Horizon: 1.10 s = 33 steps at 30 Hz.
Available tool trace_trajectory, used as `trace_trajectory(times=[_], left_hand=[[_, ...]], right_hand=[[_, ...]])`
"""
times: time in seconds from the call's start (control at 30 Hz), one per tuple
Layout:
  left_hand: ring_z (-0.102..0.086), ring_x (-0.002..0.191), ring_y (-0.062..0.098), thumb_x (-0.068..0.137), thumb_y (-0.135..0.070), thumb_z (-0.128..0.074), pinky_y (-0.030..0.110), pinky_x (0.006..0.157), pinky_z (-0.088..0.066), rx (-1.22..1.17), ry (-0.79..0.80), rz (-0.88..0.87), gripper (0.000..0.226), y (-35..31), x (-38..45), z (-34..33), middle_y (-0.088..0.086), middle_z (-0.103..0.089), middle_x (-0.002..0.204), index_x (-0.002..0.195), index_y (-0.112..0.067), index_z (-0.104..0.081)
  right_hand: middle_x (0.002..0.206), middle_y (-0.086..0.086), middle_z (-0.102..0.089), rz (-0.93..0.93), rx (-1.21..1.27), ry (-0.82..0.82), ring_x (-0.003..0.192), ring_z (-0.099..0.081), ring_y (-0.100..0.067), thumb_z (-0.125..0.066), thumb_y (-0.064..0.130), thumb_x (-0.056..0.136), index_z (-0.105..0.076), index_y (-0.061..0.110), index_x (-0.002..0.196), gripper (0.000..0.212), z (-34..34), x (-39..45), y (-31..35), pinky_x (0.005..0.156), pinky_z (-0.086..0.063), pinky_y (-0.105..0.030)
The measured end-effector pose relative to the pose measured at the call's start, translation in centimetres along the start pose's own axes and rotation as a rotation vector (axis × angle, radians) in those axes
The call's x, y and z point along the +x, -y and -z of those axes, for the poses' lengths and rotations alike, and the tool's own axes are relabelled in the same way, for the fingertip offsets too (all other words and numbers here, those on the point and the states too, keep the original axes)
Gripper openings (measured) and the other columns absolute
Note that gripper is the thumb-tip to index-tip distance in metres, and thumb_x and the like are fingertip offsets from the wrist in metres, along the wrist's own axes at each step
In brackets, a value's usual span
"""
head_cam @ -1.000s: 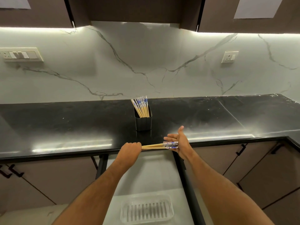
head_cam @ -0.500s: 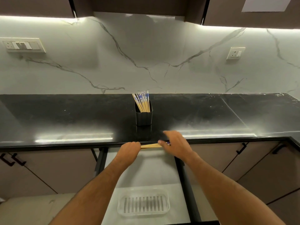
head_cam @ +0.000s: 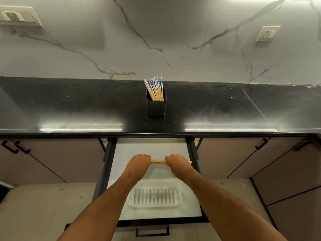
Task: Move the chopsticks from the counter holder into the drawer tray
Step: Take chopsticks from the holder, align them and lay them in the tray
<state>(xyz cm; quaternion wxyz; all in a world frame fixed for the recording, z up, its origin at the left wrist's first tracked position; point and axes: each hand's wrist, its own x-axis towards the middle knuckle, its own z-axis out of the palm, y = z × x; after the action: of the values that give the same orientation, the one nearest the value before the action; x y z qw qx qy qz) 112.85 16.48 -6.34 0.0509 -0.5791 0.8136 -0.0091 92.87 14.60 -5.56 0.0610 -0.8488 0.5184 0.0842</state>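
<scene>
Both hands have come down from the counter edge over the open drawer (head_cam: 192, 153); left hand (head_cam: 139, 163) and right hand (head_cam: 176, 163) clench a bundle of chopsticks (head_cam: 158, 161) held level, beyond the clear tray (head_cam: 154, 205), so lowering comes next; more wait in the holder (head_cam: 156, 106).

a white marble wall (head_cam: 173, 40) with grey veins is rising behind a black counter (head_cam: 69, 105), which is reflecting strips of light. a switch panel (head_cam: 19, 16) is sitting on the wall at the upper left, a socket (head_cam: 267, 33) at the right. beige cabinet doors (head_cam: 52, 160) with black handles (head_cam: 261, 144) are lining the space below the counter.
</scene>
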Motion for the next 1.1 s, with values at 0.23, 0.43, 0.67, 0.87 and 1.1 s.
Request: trace_trajectory(times=[0.23, 0.43, 0.67, 0.87, 1.1], left_hand=[[-0.066, 0.07, 0.019, 0.084, -0.005, -0.07, 0.03, 0.062, -0.048, -0.028, 0.161, -0.014, 0.019, -1.5, -3.8, -6.7, 0.001, -0.068, 0.084, 0.097, -0.017, -0.06], [-0.064, 0.099, 0.024, 0.094, -0.005, -0.058, 0.034, 0.088, -0.05, -0.065, 0.206, 0.017, 0.029, -2.0, -5.5, -11.3, 0.009, -0.066, 0.114, 0.122, -0.011, -0.055], [-0.061, 0.104, 0.023, 0.097, -0.006, -0.051, 0.032, 0.089, -0.046, -0.135, 0.237, 0.055, 0.028, -1.7, -6.6, -14.8, 0.007, -0.063, 0.119, 0.124, -0.013, -0.053], [-0.06, 0.107, 0.025, 0.092, 0.004, -0.048, 0.033, 0.088, -0.046, -0.169, 0.272, 0.008, 0.036, -1.5, -6.3, -16.1, 0.009, -0.061, 0.121, 0.125, -0.01, -0.051], [-0.062, 0.103, 0.024, 0.094, -0.004, -0.052, 0.031, 0.086, -0.049, -0.287, 0.372, 0.032, 0.026, -1.6, -5.2, -17.0, 0.008, -0.062, 0.116, 0.112, -0.014, -0.068]], right_hand=[[0.1, -0.013, -0.065, 0.011, 0.052, 0.112, 0.089, -0.065, -0.029, -0.056, 0.0, 0.094, -0.064, 0.008, 0.109, 0.018, -6.1, -1.7, 2.0, 0.08, -0.055, -0.038], [0.101, -0.012, -0.066, 0.034, 0.112, 0.189, 0.09, -0.064, -0.028, -0.061, -0.002, 0.091, -0.064, 0.011, 0.11, 0.023, -10.2, -1.7, 2.9, 0.074, -0.049, -0.034], [0.101, -0.013, -0.066, 0.052, 0.12, 0.192, 0.092, -0.064, -0.031, -0.053, -0.006, 0.09, -0.065, 0.009, 0.106, 0.025, -13.1, -1.0, 3.9, 0.077, -0.051, -0.038], [0.109, -0.015, -0.066, 0.032, 0.118, 0.241, 0.101, -0.065, -0.034, -0.052, -0.005, 0.092, -0.065, 0.008, 0.114, 0.029, -15.4, -1.0, 4.4, 0.083, -0.053, -0.041], [0.11, -0.012, -0.066, 0.03, 0.135, 0.326, 0.099, -0.066, -0.032, -0.055, -0.004, 0.09, -0.067, 0.009, 0.11, 0.026, -16.7, -0.6, 4.6, 0.084, -0.053, -0.041]])
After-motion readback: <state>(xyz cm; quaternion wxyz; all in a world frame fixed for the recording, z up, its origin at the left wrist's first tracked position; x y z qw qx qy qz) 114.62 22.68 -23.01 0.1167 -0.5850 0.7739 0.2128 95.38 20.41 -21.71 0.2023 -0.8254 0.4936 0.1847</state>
